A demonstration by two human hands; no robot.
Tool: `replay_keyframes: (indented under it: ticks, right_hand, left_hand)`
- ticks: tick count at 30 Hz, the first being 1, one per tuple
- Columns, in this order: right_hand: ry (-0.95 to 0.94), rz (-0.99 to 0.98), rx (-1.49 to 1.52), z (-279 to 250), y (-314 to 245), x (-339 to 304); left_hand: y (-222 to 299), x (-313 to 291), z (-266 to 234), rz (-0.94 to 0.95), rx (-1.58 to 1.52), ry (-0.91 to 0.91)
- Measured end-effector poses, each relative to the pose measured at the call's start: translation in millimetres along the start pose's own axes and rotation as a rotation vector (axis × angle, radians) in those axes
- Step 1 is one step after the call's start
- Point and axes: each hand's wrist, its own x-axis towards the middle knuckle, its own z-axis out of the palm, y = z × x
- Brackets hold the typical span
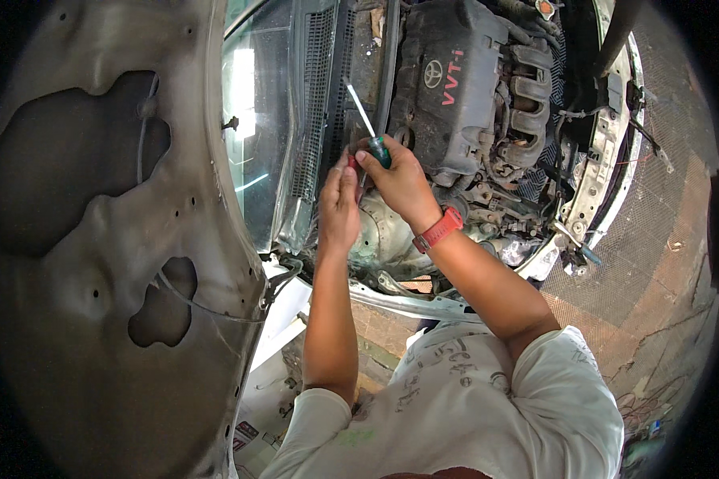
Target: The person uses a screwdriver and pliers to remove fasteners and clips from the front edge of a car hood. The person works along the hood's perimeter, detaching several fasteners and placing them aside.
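In my right hand (403,177), which wears a red wristband (438,230), is a screwdriver (379,152) with a green handle. Its bright shaft points up and away, slightly to the left. My left hand (340,206) is close against the right, its fingers drawn together around a small red piece (351,162), mostly hidden by the fingers; its kind does not show. Both hands are above the engine bay, between the black cowl grille (315,88) and the dark engine cover (447,88).
A raised bonnet (96,239) fills the left side, beside the windscreen (256,136). Hoses and the ribbed intake manifold (529,94) lie right of the cover. The white front crossmember (603,156) borders the bay. Another tool with a blue tip (589,254) rests near its corner.
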Motion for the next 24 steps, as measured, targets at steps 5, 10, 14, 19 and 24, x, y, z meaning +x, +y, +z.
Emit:
replay_keyframes:
  ticks: [5, 10, 14, 19, 24]
  right_hand:
    - [0.068, -0.319, -0.184, 13, -5, 28]
    - [-0.008, -0.160, -0.297, 21, -36, 70]
    - [0.024, -0.215, -0.552, 10, -25, 104]
    - [-0.044, -0.411, -0.558, 3, -27, 63]
    - [-0.258, -0.262, -0.275, -39, -43, -71]
  left_hand:
    - [-9, 11, -11, 0.282, 0.628, 0.102]
    - [-52, 7, -13, 0.360, 0.709, 0.101]
    - [-46, 10, 1, 0.339, 0.652, 0.156]
    - [-21, 56, -40, -0.004, -0.164, 0.477]
    - [0, 116, -102, -0.127, -0.989, 0.463]
